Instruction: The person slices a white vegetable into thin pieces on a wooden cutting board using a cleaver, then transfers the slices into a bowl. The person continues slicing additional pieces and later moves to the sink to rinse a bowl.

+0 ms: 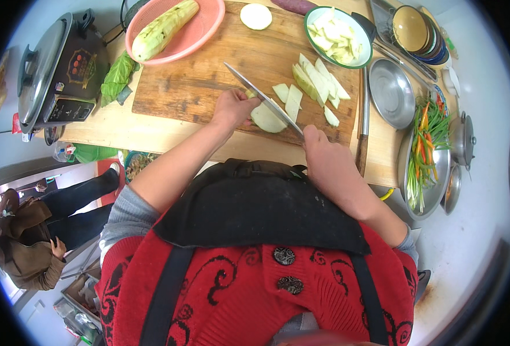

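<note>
My right hand grips the handle of a kitchen knife, its blade slanting up and left over the wooden cutting board. Beneath the blade, near the board's front edge, lies a pale round gourd slice. My left hand holds that slice at its left side, fingertips close to the blade. Whether the edge is cutting into it is hidden. Loose cut pieces rest just right of the knife, beside a leaning stack of longer slices. One more round slice lies at the far edge.
A peeled gourd sits in a pink colander. Cut pieces fill an enamel bowl. Rightward are a steel dish and a basin with scallions and peppers. An electric cooker stands left. Another person stands beyond.
</note>
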{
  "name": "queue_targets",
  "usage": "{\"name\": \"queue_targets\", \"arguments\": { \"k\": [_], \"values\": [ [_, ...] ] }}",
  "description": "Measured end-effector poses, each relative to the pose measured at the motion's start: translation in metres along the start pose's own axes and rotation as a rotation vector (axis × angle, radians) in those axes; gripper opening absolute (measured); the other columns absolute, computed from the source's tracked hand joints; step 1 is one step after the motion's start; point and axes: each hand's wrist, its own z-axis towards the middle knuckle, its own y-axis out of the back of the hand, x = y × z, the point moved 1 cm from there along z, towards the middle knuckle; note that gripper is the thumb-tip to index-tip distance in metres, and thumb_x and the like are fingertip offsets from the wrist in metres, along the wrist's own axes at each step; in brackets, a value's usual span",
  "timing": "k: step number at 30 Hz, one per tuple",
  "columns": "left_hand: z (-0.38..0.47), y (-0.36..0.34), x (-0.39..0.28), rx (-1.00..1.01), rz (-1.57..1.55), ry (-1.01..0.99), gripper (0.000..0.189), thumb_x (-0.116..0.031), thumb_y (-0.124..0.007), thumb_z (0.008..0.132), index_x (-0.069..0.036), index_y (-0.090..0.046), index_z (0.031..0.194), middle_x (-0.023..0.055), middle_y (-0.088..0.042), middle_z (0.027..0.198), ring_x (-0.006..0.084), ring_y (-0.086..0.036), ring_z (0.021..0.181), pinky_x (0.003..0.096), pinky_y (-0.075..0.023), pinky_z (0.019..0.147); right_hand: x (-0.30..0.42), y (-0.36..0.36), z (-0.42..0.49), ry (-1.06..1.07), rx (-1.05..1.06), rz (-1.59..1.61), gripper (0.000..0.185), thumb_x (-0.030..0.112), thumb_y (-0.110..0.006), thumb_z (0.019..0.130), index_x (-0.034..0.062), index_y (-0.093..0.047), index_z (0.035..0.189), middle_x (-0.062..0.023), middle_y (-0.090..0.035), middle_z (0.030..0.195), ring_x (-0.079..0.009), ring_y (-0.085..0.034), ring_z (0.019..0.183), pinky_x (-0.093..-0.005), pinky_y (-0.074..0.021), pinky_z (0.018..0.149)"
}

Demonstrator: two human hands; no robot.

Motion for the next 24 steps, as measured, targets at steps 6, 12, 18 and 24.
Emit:
{"name": "queue_targets", "arguments": {
  "k": [6, 12, 18, 24],
  "values": [
    [-0.001, 0.002, 0.003, 0.030, -0.040, -0.021, 0.026, -0.015, -0.074, 0.084, -0.004, -0.052, 0.076, 0.0065, -0.061, 0.070, 0.0120, -0.060, 0.055, 0.0256, -0.0554, 0.049, -0.010, -0.019, 0.027, -0.027, -0.013, 0.078, 0.015, 0.004, -0.053, 0.088, 0.0006, -0.042, 0.097, -0.0228, -0.062, 0.083, -0.0422, -0.065, 0.072, -0.0503, -0.0521, 0.061],
    [-0.007, 0.004, 0.004, 0.062, -0.097, 0.029, 0.021, -0.014, -0.071, 0.087, 0.000, -0.058, 0.078, 0.0082, -0.063, 0.074, 0.0128, -0.062, 0.059, 0.0260, -0.0565, 0.051, -0.009, -0.004, 0.015, -0.048, 0.010, 0.125, 0.015, 0.008, -0.051, 0.092, 0.0005, -0.040, 0.099, -0.0235, -0.062, 0.085, -0.0435, -0.064, 0.073, -0.0525, -0.0506, 0.063],
    [-0.006, 0.003, 0.004, 0.048, -0.084, 0.023, 0.020, -0.012, -0.072, 0.087, 0.000, -0.056, 0.081, 0.0082, -0.063, 0.075, 0.0135, -0.062, 0.060, 0.0259, -0.0569, 0.052, 0.004, -0.001, 0.005, -0.004, 0.032, -0.006, 0.016, 0.000, -0.053, 0.084, -0.0003, -0.044, 0.097, -0.0210, -0.063, 0.082, -0.0383, -0.068, 0.069, -0.0475, -0.0555, 0.060],
    [-0.013, 0.004, 0.010, 0.051, -0.141, -0.031, 0.023, -0.011, -0.073, 0.084, -0.002, -0.052, 0.082, 0.0076, -0.061, 0.072, 0.0137, -0.062, 0.059, 0.0266, -0.0566, 0.052, -0.009, -0.022, 0.028, -0.011, -0.009, 0.092, 0.012, 0.006, -0.050, 0.091, 0.0005, -0.041, 0.098, -0.0236, -0.063, 0.085, -0.0435, -0.064, 0.072, -0.0524, -0.0512, 0.062]
  ]
}}
